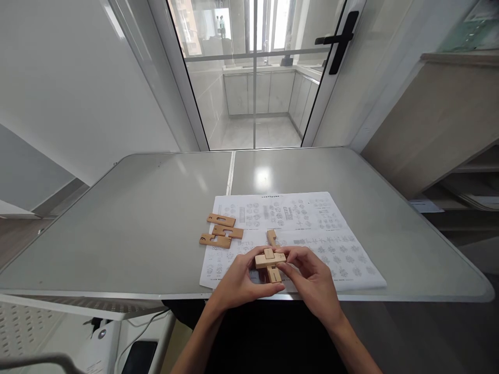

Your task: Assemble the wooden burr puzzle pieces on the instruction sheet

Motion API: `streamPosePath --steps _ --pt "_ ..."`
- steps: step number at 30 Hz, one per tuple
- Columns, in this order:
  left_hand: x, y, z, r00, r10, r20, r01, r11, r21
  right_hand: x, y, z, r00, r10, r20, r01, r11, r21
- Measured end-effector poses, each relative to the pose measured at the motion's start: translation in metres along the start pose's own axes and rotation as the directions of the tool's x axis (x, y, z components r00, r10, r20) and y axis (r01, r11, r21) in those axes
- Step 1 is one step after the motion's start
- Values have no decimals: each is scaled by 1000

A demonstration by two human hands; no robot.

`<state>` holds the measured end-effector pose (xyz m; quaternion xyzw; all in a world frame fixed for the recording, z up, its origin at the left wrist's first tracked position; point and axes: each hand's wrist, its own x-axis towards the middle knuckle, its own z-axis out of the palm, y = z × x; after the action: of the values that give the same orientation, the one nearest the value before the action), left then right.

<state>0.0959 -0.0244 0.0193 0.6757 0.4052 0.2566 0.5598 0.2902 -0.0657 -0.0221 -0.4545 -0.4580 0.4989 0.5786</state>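
Note:
Between both hands is a partly joined wooden burr puzzle (270, 258), its notched sticks crossing one another. My left hand (245, 278) cups it from the left, the thumb under the near stick and the fingers behind. With thumb and fingertips, my right hand (310, 272) pinches the right end of the crosswise stick. Just beyond the fingers, a loose notched wooden piece (272, 238) lies on the printed instruction sheet (312, 218). Several flat slotted wooden pieces (227, 231) with dark markings rest at the sheet's left edge. My fingers hide part of the puzzle.
The grey folding table (156, 223) has a seam (231, 171) across it. Behind stands a glass door (255, 93) with a black handle (341, 40). A wooden shelf (440, 114) is at the right. Below the table's left side lie a phone (140, 357) and a cable (134, 337).

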Motion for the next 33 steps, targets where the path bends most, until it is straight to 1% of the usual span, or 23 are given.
streamPosePath --steps 2,9,18,23,30,33 --pt "0 0 0 1000 -6 0 6 1000 3 -1 1 0 1000 -11 -13 11 1000 -12" --pt "0 -1 1 1000 8 -4 -8 1000 -3 0 2 -1 1000 10 0 -10 1000 -30" --pt "-1 -1 0 1000 4 6 -4 1000 -10 1 0 -2 999 47 20 -47 999 10" --pt "0 -3 -1 1000 6 7 -6 1000 6 2 -3 -1 999 43 31 -43 999 20" --pt "0 -3 0 1000 7 -1 -7 1000 18 2 -4 -1 998 42 40 -42 999 1" --pt "-1 -2 0 1000 12 1 -12 1000 8 2 -4 -1 998 50 27 -50 999 -14"
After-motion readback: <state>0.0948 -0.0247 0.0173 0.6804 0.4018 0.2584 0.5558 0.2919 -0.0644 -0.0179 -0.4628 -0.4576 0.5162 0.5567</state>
